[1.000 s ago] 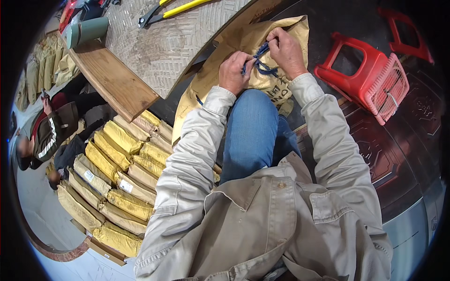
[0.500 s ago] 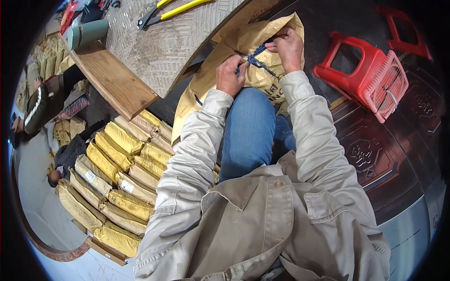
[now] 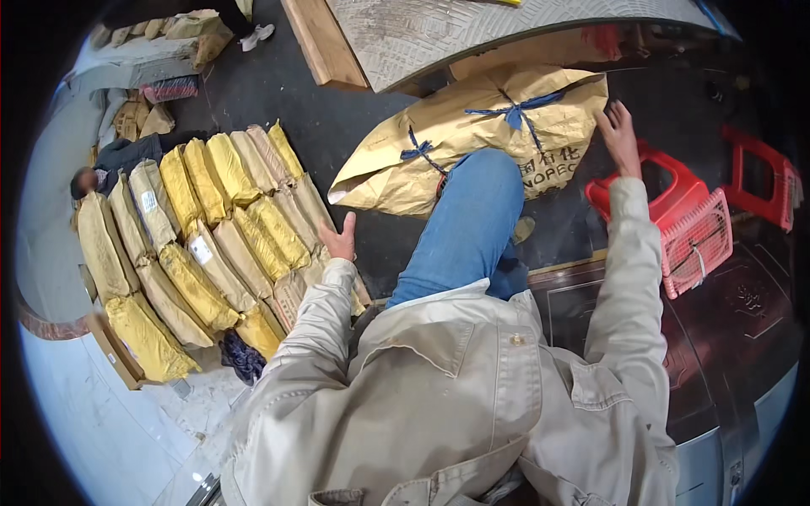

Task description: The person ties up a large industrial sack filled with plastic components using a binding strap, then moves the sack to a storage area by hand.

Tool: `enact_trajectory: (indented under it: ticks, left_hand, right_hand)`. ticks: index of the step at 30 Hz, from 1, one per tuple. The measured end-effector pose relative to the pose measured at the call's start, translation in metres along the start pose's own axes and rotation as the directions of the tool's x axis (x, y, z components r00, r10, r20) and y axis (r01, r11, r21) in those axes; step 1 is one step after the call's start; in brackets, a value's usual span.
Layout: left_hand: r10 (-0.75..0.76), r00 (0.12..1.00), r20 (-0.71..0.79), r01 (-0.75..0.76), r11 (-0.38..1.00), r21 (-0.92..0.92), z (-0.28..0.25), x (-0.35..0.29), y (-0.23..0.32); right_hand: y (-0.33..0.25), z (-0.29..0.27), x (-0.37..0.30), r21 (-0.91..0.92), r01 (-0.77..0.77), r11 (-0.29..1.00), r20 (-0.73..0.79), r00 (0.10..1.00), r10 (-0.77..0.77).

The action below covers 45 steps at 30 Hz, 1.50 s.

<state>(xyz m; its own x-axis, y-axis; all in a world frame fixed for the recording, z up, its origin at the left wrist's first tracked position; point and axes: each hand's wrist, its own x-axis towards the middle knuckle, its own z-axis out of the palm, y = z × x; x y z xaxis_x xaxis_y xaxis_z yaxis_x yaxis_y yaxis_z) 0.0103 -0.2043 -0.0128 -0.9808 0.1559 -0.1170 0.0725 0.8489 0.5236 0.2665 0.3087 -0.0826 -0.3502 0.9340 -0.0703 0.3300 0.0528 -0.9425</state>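
- Sack (image 3: 464,135): lay just beyond the knee (image 3: 485,181), which hid part of its near edge and some of its dark print.
- Table (image 3: 456,38): beyond the knee, past the sack; cut off by the upper frame edge. Only the tip of a yellow object showed on it.
- Shoe (image 3: 257,35): far beyond and left of the knee; its wearer cut off above.
- Nearer stool (image 3: 679,196): right of the knee, partly behind the right sleeve.
- Count: one sack, two blue ties (image 3: 515,114) around it, two red stools, one pink grate (image 3: 700,244). Parcels (image 3: 224,263) left of the knee: at least fifteen; overlap prevented an exact tally.
- Long axis of sack: slantwise, narrow end pointing left of the knee and nearer the wearer, wide end right of the knee and farther off.
- Left hand (image 3: 340,240): left of the knee, near the parcels; thumb spread from fingers, nothing held.
- Right hand (image 3: 621,143): right of the knee, at the sack's wide end; fingers parted, no grip seen. Contact with its edge: could not tell.
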Motion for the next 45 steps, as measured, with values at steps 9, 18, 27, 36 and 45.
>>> enact_trajectory:
  ticks: [9, 18, 27, 36, 45]
  left_hand:
    - [-0.268, 0.831, 0.488, 0.556, 0.362, -0.748, 0.051, 0.041, 0.051]
    - [-0.163, 0.829, 0.535, 0.55, 0.068, -0.832, 0.066, 0.019, 0.073]
    - [0.168, 0.907, 0.385, 0.416, -0.232, -0.879, 0.042, 0.036, 0.063]
    - [-0.207, 0.845, 0.493, 0.491, -0.064, -0.869, 0.04, 0.032, -0.037]
    - [0.107, 0.936, 0.335, 0.31, 0.199, -0.93, 0.084, 0.036, 0.06]
  right_hand:
    - [-0.042, 0.056, 0.013, 0.125, -0.142, 0.982, 0.03, 0.99, 0.14]
    - [-0.001, 0.036, 0.045, 0.393, -0.463, 0.794, 0.48, 0.84, 0.253]
    - [-0.035, 0.066, 0.002, 0.551, -0.248, 0.796, -0.01, 0.953, 0.304]
    - [-0.043, 0.071, -0.006, 0.374, -0.263, 0.889, -0.17, 0.923, 0.345]
    - [-0.05, 0.039, 0.011, 0.607, -0.44, 0.662, 0.404, 0.888, 0.219]
